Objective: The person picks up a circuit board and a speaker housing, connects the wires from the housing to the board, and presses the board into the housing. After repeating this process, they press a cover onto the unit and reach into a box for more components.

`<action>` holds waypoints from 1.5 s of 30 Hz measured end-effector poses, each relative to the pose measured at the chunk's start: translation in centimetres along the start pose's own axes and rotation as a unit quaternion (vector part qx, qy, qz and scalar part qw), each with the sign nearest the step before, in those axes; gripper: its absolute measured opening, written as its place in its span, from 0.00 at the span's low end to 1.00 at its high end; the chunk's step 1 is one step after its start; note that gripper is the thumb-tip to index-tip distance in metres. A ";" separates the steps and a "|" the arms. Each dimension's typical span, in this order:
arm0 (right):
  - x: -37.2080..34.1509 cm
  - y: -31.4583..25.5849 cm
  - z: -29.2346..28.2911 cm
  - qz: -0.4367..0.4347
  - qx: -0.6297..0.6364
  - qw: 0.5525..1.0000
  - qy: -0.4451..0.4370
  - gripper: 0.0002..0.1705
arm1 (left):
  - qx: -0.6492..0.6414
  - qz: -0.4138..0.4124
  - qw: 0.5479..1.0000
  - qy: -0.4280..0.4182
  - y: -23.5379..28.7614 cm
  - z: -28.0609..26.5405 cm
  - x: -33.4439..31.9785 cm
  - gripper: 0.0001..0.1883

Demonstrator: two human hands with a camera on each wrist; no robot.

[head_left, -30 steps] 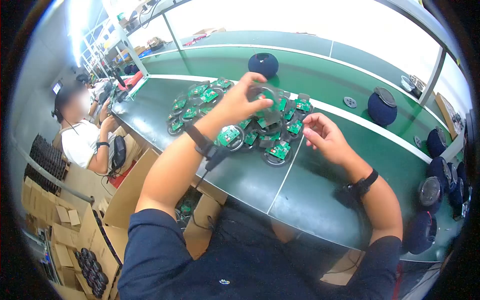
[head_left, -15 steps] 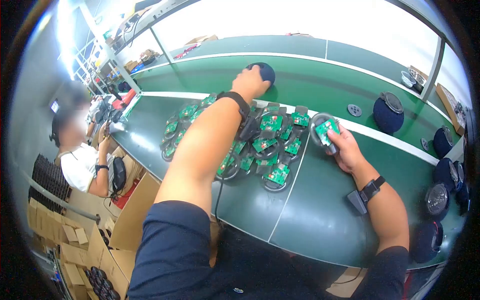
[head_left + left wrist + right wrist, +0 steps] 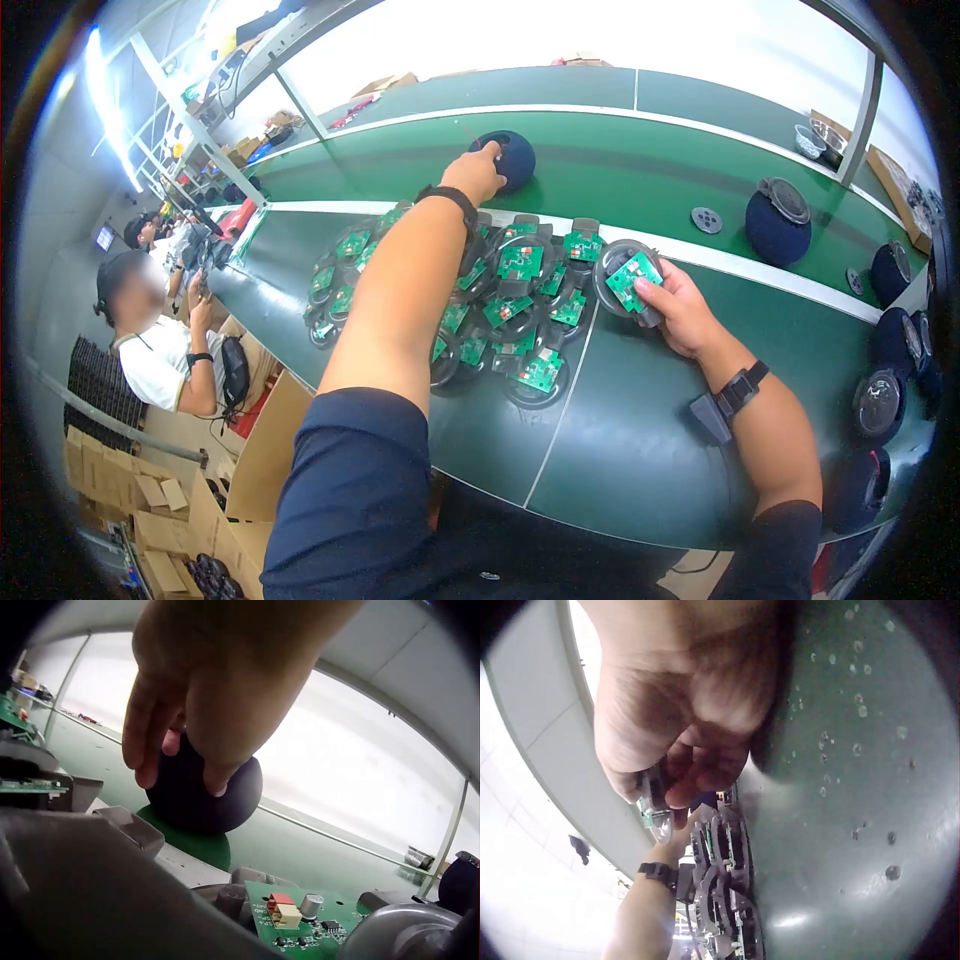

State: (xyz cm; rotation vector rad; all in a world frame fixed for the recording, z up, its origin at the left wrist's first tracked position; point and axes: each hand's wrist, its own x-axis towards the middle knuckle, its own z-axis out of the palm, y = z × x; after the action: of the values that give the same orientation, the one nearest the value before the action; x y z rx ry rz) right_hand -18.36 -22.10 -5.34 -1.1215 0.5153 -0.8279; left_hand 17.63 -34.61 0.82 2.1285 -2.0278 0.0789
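My left hand (image 3: 474,174) reaches far out and grips a dark blue ball-shaped housing (image 3: 517,163) with an opening in its top. In the left wrist view the fingers and thumb spread over the housing (image 3: 206,799) from above. My right hand (image 3: 688,312) holds a round black plastic disc (image 3: 609,262) carrying a green circuit board (image 3: 630,284), thumb on the board's edge. Between the arms lies a pile of similar discs with circuit boards (image 3: 520,262), partly hidden by the left forearm.
More dark blue housings with round caps stand at right, one (image 3: 777,228) on the green belt (image 3: 620,160) and several along the table's edge. A flat grey disc (image 3: 707,220) lies on the belt. Another person (image 3: 160,350) sits at left near cardboard boxes (image 3: 240,450).
The left hand held a disc over the pile, then moved away to the blue housing. The right hand, empty at first, now holds a disc with a circuit board.
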 end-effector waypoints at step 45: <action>-14.5 -9.7 11.1 -0.212 -0.438 0.874 -0.010 0.24 | -0.762 0.109 0.634 0.074 18.6 -5.2 -32.9 0.19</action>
State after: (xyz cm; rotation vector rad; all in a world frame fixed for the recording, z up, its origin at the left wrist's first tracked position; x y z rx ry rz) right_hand -22.10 -6.14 7.23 -2.1362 0.6613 -0.9810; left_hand -2.19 -2.09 2.08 0.6860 -1.1915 -1.0000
